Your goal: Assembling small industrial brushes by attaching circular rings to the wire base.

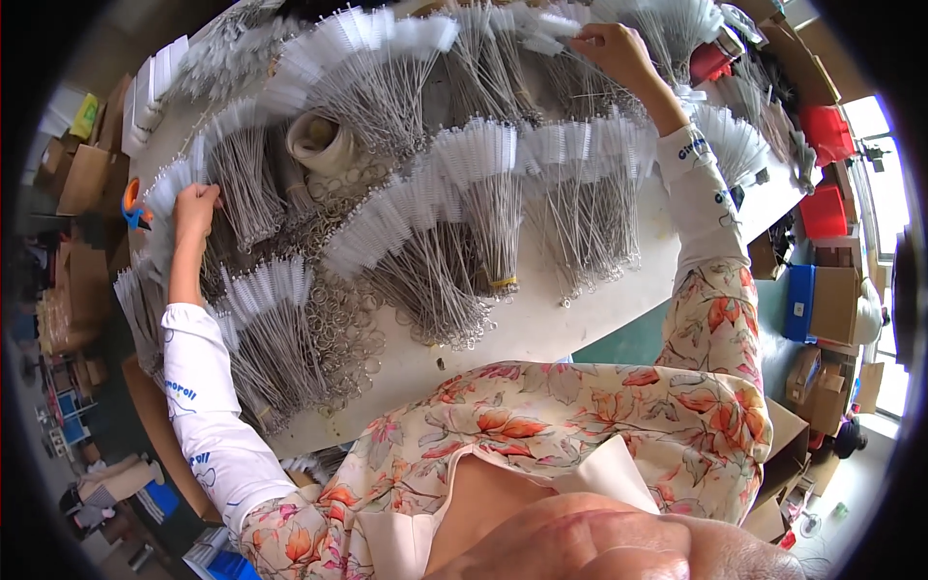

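Along the near edge of the table (527,324), at the left, lies a fan of wire-stemmed brushes, the near-left bunch (271,304), white bristles pointing away. Just right of it is a loose pile of rings (346,324). Farther right spreads the middle bunch (387,237), touching an upright-looking tied bundle (493,213) with a yellow band round its stems; the right bunch (590,184) is beside that.

Beyond, at the left, the left hand (196,207) is curled, mostly closed, at the bristles of the left-edge brushes (166,193); I cannot tell whether it grips one. Orange scissors (132,201) lie left of it, a pale roll (319,143) well to its right.

Farthest, at the right, the right hand (619,50) has bent fingers, their tips drawn together at the bristles of the far brushes (553,29); its hold is unclear.
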Demonstrator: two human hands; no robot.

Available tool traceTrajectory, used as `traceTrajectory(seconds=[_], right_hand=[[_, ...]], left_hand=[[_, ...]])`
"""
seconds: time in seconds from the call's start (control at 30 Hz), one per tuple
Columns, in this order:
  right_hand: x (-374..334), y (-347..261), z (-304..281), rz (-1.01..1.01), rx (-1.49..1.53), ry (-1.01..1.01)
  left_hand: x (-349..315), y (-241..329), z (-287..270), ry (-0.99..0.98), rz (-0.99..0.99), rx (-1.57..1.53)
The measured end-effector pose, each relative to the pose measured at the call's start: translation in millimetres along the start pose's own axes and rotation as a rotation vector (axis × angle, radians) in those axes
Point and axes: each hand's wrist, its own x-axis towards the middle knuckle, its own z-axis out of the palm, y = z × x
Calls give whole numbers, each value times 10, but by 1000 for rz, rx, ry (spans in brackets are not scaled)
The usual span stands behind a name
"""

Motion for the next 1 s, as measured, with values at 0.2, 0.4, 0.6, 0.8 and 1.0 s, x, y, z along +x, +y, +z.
traceTrajectory(seconds=[0.2, 0.4, 0.6, 0.8, 1.0], right_hand=[[72, 225, 423, 152, -179, -141], [190, 335, 363, 243, -94, 1], [641, 136, 166, -222, 405, 403], [649, -882, 886, -133, 239, -36], [822, -801, 1149, 244, 179, -220]], left_hand=[[-347, 343, -365, -260, -144, -168], [-933, 523, -687, -340, -158, -214], [-1463, 737, -870, -236, -125, -1003], [-1958, 656, -724, -223, -36, -830], [-2400, 589, -713, -318, -15, -781]])
